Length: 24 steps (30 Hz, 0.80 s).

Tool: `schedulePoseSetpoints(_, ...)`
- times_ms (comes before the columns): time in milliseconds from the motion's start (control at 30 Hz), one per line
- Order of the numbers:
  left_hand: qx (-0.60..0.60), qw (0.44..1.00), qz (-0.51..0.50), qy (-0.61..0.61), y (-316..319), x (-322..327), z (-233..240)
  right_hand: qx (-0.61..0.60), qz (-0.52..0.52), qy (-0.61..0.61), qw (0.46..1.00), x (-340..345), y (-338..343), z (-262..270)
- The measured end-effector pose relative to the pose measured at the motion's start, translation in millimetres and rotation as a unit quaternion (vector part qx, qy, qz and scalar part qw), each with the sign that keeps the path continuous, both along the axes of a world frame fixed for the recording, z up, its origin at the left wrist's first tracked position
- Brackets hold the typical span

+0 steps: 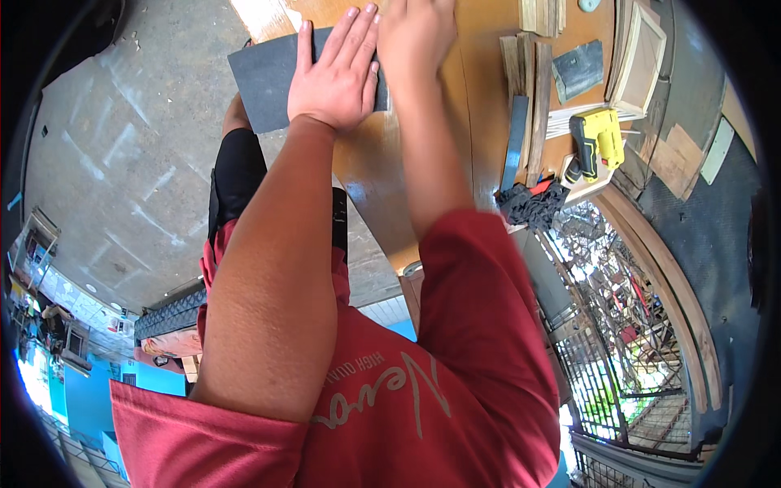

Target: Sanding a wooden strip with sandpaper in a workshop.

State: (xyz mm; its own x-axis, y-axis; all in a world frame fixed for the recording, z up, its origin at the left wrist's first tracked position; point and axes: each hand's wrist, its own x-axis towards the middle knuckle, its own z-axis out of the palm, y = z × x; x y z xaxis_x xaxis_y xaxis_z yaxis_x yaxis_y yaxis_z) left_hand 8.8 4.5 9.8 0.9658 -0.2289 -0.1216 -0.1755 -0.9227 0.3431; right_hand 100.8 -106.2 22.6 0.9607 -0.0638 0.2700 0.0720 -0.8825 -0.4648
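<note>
My left hand (334, 79) lies flat, fingers spread, on a dark grey sheet (261, 91) that looks like sandpaper. The sheet rests on a varnished wooden tabletop (372, 165) and reaches past its left edge. Close beside it, at the top of the view, is my right hand (418, 43), blurred. Its fingertips are cut off by the frame, so whether it grips anything is unclear.
On the right are wood strips (540, 110), a worn grey sheet (578, 71), a yellow and black power tool (601, 143), black cloth (534, 204) and a shallow wooden frame (639, 64). Concrete floor (122, 158) spreads leftward; a metal gate (601, 378) stands lower right.
</note>
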Motion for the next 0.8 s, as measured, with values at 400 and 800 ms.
schedulePoseSetpoints(400, -0.035, 0.999, 0.007, -0.002, -5.9, 0.7, 5.3, 0.031, -0.019, 0.121, 0.992, -242.9, -38.7, -8.2)
schedulePoseSetpoints(800, 0.030, 1.000, -0.007, -0.007, 1.7, 7.9, 8.9, -0.018, 0.009, 0.057, 0.998, -21.5, -15.4, -14.1)
